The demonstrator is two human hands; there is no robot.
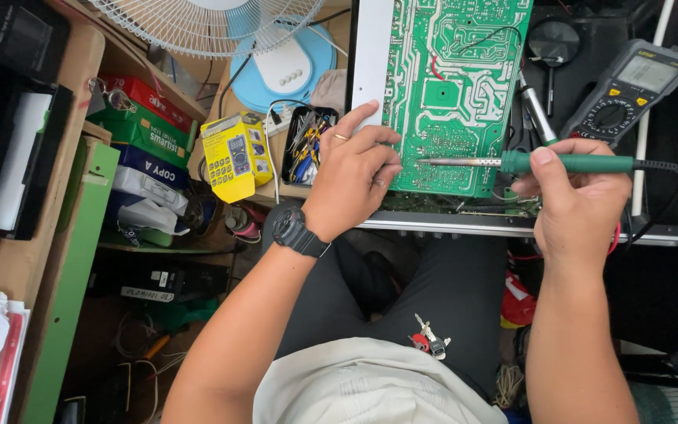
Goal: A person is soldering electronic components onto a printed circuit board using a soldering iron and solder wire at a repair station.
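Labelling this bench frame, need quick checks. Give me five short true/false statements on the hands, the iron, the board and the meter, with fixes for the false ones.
1. The right hand holds a green-handled soldering iron. True.
2. The iron's tip points away from the green circuit board. False: the tip lies over the board's lower edge, pointing toward the left hand.
3. The left hand rests at the board's lower left edge. True.
4. The multimeter lies left of the board. False: it lies to the board's right, above the right hand.
5. The left wrist is bare. False: it wears a dark wristwatch.
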